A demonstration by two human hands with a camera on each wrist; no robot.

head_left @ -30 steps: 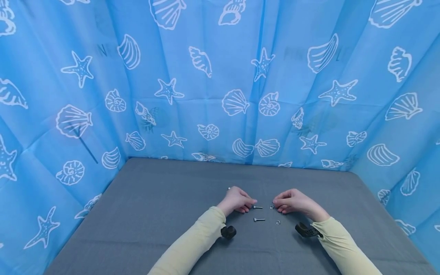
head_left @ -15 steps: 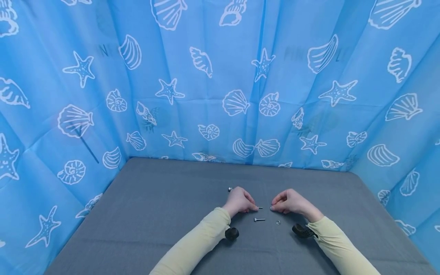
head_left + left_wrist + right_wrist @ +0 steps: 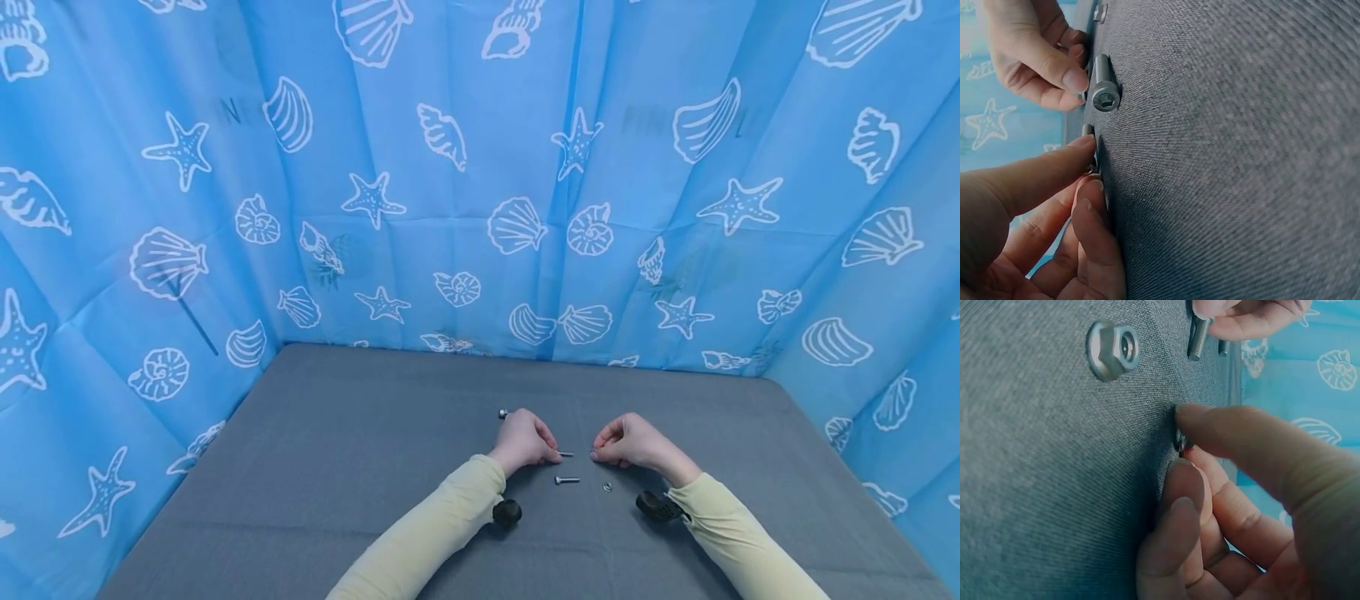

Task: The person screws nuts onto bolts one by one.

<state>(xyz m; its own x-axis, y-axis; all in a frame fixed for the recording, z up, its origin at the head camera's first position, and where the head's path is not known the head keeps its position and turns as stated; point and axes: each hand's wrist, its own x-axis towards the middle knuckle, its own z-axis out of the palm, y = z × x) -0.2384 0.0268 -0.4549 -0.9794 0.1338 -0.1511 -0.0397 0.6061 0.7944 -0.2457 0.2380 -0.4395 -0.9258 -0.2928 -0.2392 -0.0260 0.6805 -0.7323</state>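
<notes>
My left hand [image 3: 525, 437] pinches a small metal bolt [image 3: 567, 454] between thumb and fingers, its shank pointing right, close over the grey cloth. Facing it across a short gap, my right hand [image 3: 636, 442] has thumb and fingertips around a metal nut [image 3: 1179, 440], mostly hidden by them. Nearer to me lies a second bolt [image 3: 567, 480]; the left wrist view shows the socket in that bolt's head [image 3: 1106, 97]. To its right sits a loose flange nut [image 3: 607, 487], seen large in the right wrist view.
Beyond my left wrist, another small metal piece [image 3: 503, 413] lies partly behind the hand. The grey cloth-covered table [image 3: 360, 400] ends at a blue curtain [image 3: 465, 233] printed with shells and starfish. A black wrist device [image 3: 507, 512] hangs under each forearm.
Both hands have shifted slightly toward me. My left fingers now cover the head of the far bolt, and my right fingers have come down onto the far nut. The nearer bolt and nut stay put.
</notes>
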